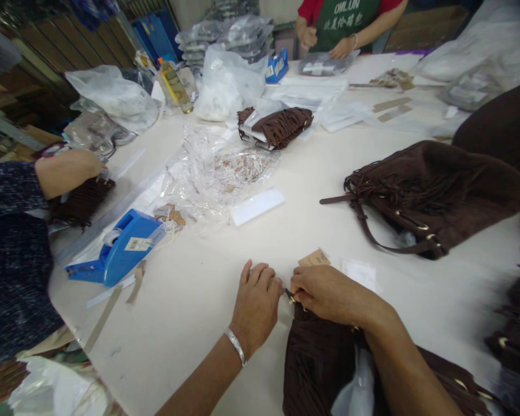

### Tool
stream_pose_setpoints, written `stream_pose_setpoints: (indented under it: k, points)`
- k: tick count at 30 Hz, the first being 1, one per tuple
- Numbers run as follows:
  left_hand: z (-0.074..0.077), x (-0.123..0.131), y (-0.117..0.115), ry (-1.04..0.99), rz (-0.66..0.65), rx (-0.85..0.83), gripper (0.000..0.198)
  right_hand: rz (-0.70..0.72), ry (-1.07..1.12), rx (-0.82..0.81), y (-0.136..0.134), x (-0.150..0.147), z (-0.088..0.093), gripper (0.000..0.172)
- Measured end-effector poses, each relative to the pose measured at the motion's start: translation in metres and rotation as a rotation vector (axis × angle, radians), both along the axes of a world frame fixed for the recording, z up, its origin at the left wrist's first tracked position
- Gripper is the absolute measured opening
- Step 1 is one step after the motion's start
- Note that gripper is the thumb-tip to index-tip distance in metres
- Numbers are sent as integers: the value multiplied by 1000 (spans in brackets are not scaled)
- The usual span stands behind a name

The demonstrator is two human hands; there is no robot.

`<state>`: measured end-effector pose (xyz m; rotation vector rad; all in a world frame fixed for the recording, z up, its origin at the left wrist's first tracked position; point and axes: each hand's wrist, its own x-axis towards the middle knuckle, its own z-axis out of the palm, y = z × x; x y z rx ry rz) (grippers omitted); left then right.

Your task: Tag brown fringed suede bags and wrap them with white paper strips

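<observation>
left hand (255,303), right hand (325,292) pinch small part (288,294), indistinct; brown bag (316,358) cropped.

The head-worn camera faces forward and down, close above the left hand (255,303) and right hand (325,292).

White table (190,300), blue tape dispenser (121,245) at left, crumpled clear plastic (212,167) mid-table, brown handbag (429,193) at right, fringed bag (320,352) at near edge.
</observation>
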<state>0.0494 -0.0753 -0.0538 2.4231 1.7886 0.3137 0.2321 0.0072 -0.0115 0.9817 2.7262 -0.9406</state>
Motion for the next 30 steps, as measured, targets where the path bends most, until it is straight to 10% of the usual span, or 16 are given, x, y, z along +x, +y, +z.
stream_pose_setpoints:
  k: [12,19,30]
  points:
    - [-8,13,-34,-139,244,244,28,-36,-90,95,-6,-13,-7,22]
    - [-3,36,-49,-479,453,-283,17,-9,-87,93,-4,-9,-8,23]
    - [-18,51,-31,-993,751,-436,20,32,-68,42,3,-7,-9,22]
